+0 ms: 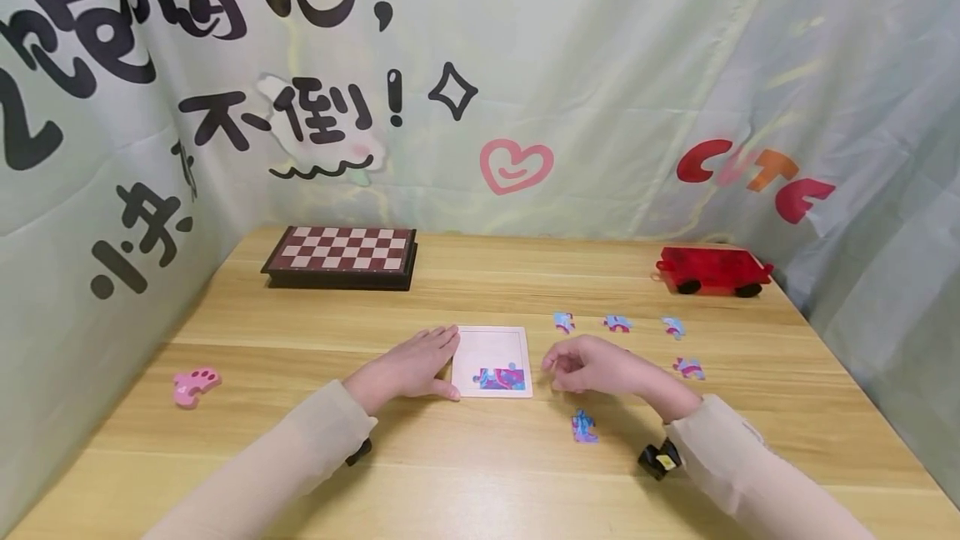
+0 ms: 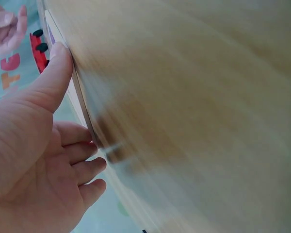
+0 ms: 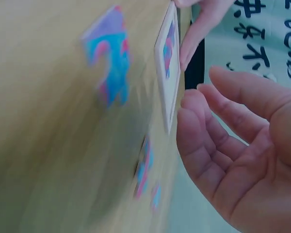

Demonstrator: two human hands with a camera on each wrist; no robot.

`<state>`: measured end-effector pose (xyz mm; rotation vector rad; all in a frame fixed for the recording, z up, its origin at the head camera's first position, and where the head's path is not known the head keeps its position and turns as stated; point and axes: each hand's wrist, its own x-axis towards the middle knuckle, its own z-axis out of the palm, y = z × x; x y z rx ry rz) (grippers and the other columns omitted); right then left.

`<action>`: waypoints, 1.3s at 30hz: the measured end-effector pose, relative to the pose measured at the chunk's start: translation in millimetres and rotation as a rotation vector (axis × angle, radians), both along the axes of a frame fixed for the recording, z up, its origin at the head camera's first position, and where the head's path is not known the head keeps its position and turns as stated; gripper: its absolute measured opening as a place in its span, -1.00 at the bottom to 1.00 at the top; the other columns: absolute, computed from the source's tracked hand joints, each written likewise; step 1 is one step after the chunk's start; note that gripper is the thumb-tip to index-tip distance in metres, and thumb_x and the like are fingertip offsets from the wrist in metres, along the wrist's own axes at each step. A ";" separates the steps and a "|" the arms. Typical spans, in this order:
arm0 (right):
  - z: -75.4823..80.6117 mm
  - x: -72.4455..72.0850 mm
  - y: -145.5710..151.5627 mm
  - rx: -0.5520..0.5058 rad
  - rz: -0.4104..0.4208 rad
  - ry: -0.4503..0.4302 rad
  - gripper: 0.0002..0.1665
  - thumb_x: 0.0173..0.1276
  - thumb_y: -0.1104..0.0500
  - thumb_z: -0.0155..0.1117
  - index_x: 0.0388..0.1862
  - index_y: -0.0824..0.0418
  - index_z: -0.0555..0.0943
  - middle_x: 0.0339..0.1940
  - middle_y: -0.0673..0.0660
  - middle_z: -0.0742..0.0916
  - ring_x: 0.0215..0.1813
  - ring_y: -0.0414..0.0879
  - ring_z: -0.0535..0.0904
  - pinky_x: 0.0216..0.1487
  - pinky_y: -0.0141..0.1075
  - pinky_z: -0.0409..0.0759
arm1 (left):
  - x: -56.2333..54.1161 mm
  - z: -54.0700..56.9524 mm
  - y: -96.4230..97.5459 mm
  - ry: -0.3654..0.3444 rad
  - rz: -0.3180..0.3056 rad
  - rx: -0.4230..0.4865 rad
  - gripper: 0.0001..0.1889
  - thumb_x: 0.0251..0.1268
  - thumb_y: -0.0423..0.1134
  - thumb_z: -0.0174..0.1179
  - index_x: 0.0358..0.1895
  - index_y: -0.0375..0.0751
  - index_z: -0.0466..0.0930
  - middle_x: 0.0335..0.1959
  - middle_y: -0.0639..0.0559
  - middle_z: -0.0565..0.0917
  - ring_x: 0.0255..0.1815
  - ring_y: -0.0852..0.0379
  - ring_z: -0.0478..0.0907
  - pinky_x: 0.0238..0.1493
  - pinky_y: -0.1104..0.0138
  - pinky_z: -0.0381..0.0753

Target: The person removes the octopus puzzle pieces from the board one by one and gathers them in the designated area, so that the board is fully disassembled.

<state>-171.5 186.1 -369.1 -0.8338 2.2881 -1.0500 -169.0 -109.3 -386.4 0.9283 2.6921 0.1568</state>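
Note:
A square puzzle tray (image 1: 480, 345) lies on the table with joined pink, purple and blue jigsaw pieces (image 1: 501, 379) in its lower right corner. My left hand (image 1: 415, 365) rests along the tray's left edge, fingers toward the upper corner and thumb (image 2: 58, 73) at the lower one. To the right of the tray my right hand (image 1: 596, 365) hovers, fingers loosely bent, with nothing seen between them. Nearest below it lies a loose jigsaw piece (image 1: 583, 427), which also shows blurred in the right wrist view.
More loose jigsaw pieces lie right of the tray: one piece (image 1: 564, 322), a second piece (image 1: 617, 323), a third piece (image 1: 674, 327) and another piece (image 1: 689, 368). A checkered board box (image 1: 341, 257), a red toy wagon (image 1: 712, 269) and a pink paw-like object (image 1: 195, 386) stand farther out.

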 end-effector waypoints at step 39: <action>-19.5 -14.0 -69.3 0.092 0.017 0.196 -0.90 0.16 0.36 0.28 -0.31 0.29 0.60 -0.57 -0.08 0.54 -0.50 -0.28 0.41 -0.43 -0.44 0.44 | -2.0 -1.1 0.5 -0.008 0.012 0.013 -0.09 0.15 0.18 0.13 0.35 -0.48 0.08 0.40 -0.29 0.05 0.40 -0.16 -0.03 0.36 0.09 -0.04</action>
